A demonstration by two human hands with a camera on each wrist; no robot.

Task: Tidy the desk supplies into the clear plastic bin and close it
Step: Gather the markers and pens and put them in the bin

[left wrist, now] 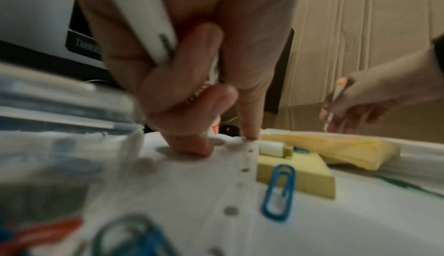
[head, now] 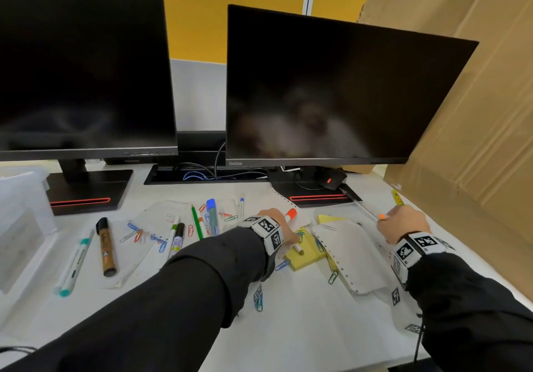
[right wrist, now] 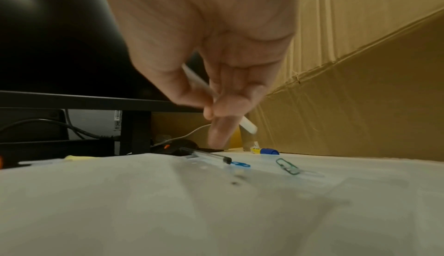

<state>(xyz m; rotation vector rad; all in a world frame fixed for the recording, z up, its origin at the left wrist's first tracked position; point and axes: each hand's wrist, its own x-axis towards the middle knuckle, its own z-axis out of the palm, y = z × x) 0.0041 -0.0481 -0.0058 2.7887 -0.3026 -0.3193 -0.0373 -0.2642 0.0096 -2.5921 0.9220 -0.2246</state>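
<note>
Below the ThinkVision monitor (head: 331,88), left hand (head: 278,224) fingers curl round an orange-capped marker (head: 290,214), right hand (head: 402,224) fingers pinch a pen (right wrist: 247,124).

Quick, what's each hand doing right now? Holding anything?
Left hand: fingers curled round an orange-capped marker.
Right hand: pinching a thin white pen.

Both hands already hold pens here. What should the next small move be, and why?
Probably carry them left to the clear plastic bin and drop them in. The left hand grips an orange-capped marker and a white pen; the right hand pinches a thin pen. Both look full, and loose supplies remain.
</note>
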